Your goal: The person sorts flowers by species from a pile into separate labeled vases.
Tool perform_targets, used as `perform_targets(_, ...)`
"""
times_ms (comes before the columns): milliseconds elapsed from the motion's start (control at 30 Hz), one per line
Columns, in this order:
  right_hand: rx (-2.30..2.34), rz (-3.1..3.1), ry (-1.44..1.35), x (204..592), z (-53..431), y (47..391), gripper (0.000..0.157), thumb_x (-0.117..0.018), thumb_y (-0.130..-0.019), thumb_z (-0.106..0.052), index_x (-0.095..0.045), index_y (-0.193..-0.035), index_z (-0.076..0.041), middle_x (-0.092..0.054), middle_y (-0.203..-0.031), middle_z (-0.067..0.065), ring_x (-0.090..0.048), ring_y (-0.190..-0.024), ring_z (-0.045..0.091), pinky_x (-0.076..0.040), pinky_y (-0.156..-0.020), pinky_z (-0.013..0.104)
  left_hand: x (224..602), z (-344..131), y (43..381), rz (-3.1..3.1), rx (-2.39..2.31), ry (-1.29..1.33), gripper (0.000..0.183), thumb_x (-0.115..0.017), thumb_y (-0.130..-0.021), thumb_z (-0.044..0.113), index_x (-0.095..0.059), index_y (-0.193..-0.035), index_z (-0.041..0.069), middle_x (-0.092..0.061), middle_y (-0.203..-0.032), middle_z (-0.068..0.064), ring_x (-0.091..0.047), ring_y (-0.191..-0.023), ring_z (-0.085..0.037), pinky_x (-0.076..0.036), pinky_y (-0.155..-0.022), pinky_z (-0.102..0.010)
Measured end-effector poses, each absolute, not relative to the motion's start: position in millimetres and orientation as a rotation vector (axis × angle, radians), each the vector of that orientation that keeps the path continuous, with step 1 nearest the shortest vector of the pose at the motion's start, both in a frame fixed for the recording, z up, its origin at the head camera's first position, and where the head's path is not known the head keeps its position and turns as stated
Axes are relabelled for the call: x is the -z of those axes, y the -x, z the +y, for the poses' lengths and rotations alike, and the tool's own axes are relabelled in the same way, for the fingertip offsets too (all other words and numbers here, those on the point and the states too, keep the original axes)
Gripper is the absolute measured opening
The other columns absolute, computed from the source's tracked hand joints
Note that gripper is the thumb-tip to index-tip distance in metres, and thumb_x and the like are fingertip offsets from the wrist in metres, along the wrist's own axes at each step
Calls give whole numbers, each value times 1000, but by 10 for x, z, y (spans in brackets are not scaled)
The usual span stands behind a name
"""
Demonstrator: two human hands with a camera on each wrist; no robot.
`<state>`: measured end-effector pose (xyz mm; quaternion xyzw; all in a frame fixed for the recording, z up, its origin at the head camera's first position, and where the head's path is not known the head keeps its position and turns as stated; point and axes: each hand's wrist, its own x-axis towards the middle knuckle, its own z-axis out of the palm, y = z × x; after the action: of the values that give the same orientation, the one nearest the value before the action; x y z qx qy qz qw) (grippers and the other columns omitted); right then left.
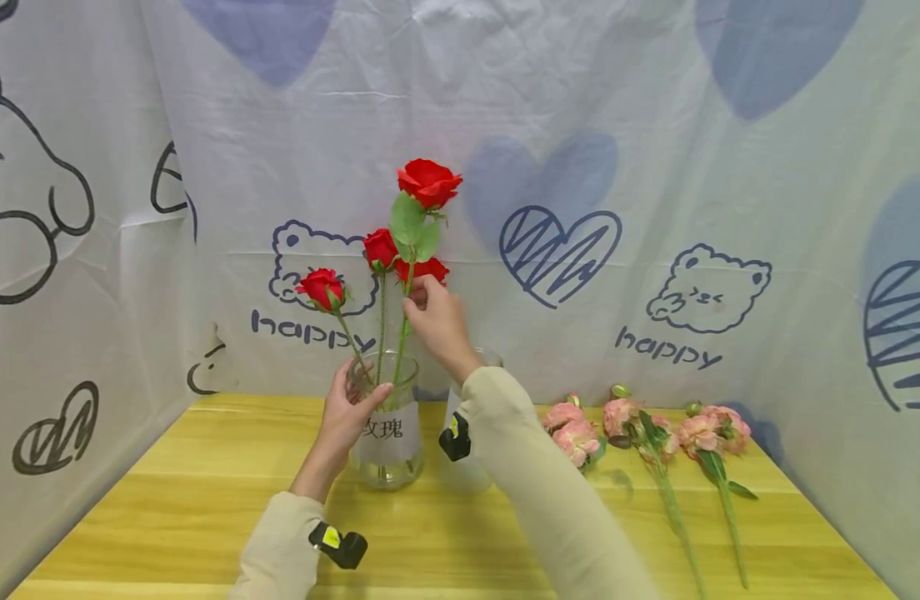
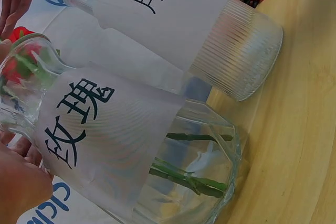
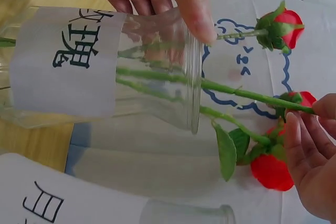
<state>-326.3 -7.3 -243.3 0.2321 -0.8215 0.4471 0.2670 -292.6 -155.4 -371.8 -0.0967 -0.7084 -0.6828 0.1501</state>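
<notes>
A clear glass vase (image 1: 388,473) with a white paper label stands upright on the table. My left hand (image 1: 346,417) holds it around the neck from the left, thumb across the front. Above the vase my right hand (image 1: 439,321) pinches the green stem of a tall red rose (image 1: 430,183) between thumb and fingertips. That stem runs down through the vase mouth. Other red roses stand in the same vase: one leaning left (image 1: 323,288), one upright (image 1: 381,248), and one partly behind my right hand (image 1: 424,271). Cut stem ends (image 2: 194,179) show near the vase bottom in the left wrist view.
A second, ribbed glass vase (image 2: 241,51) with a white label stands just right of the first, partly hidden by my right sleeve in the head view. Pink flowers (image 1: 698,433) with long stems lie on the table (image 1: 205,483) at the right. A printed cloth hangs behind.
</notes>
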Motion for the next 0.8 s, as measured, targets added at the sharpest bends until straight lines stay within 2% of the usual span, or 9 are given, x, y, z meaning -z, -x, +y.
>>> perform_targets(633, -1155, -2339, -646, 2515, -197, 3250, 20, -62, -91, -5, -66, -110, 0, -71, -96, 12, -65, -89, 24, -54, -74, 27, 3694, -1545, 2901, -2040, 1968, 267, 79, -65, -92, 22, -17, -153, 6, -30, -153, -19, -24, -141, -35, -17, -117, -44)
perform_targets(800, -1216, -2335, -640, 2544, -170, 3264, 19, -62, -91, -2, -67, -109, 2, -70, -101, 12, -65, -92, 24, -54, -79, 28, 3697, -1546, 2911, -2035, 1968, 268, 79, -65, -92, 22, -17, -153, 7, -27, -154, -21, -23, -141, -36, -17, -117, -45)
